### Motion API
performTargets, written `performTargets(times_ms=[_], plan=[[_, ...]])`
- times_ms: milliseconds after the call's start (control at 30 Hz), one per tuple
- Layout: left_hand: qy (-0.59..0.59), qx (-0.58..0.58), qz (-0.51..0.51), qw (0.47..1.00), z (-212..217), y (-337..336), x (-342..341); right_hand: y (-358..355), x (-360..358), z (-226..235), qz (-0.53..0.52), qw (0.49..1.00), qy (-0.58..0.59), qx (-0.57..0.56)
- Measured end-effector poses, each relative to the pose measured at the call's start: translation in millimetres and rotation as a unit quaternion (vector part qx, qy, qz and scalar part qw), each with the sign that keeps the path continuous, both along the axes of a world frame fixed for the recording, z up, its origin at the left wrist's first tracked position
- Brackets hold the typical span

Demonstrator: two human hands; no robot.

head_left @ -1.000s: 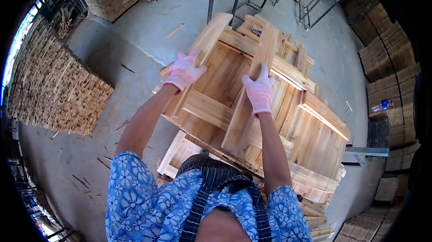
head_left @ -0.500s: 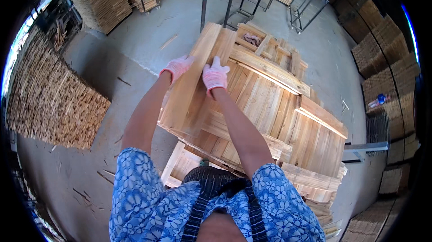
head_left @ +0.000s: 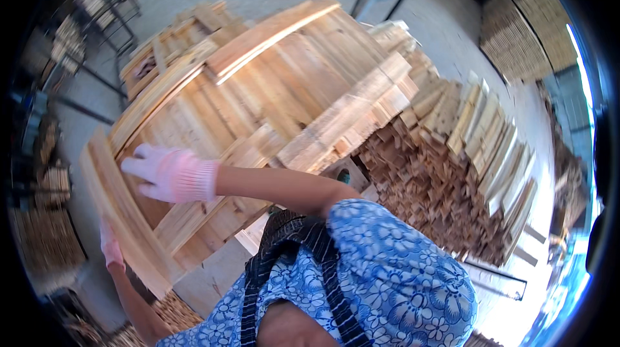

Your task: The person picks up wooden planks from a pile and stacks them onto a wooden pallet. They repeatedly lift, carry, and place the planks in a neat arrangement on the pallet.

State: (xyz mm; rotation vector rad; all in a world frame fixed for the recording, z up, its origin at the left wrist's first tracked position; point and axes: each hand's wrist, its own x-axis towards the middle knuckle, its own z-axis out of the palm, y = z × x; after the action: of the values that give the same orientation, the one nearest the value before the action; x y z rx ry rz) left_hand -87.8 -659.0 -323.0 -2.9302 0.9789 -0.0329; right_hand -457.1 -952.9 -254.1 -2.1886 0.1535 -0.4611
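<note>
1. Pink-and-white gloved left hand (head_left: pixel 112 248), head view: at the outer edge of the long plank (head_left: pixel 123 208), below its midpoint in view. Fingers mostly hidden by the wood; from where I stand, can't tell how far they're curled or whether they really grip.
2. Right hand (head_left: pixel 171 174): reaches across, fingers spread and loosely bent, tips by the plank's inner edge. Nothing enclosed in it. Touching or just short? Blur won't say.
3. Plank: across the left end of the wide wooden panel (head_left: pixel 258 82), its near end jutting past the panel's near side. Single board or two side by side, can't tell.
4. Around: crosspiece (head_left: pixel 226 160) on the panel's near part; narrow board (head_left: pixel 274 34) along the far side; thick board stack (head_left: pixel 349 118) at the right end; offcut pile (head_left: pixel 445 173) beyond that; purplish cloth (head_left: pixel 143 67) far left.
5. Handling, my judgement: hands on opposite edges is sound. Space them wider, since a long plank likely swings about one spot. Get the right fingers firmly round the inner edge before loading it. Mind the overhanging end; could tip. Keep fingertips clear of closing wood faces.
</note>
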Motion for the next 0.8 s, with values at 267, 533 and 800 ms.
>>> performTargets(times_ms=[267, 533, 800], plan=[[0.105, -0.207, -0.172, 0.957, 75, -224, -277, -143, -460, -109, -0.658, 0.748, -0.030, -0.076], [0.628, -0.028, -0.553, 0.546, 8, -430, -727, -181, -789, -147, -0.820, 0.348, 0.453, -0.028], [0.529, 0.187, -0.521, 0.644, -155, -560, -1013, -198, -893, -187, -0.810, 0.221, 0.536, 0.085]])
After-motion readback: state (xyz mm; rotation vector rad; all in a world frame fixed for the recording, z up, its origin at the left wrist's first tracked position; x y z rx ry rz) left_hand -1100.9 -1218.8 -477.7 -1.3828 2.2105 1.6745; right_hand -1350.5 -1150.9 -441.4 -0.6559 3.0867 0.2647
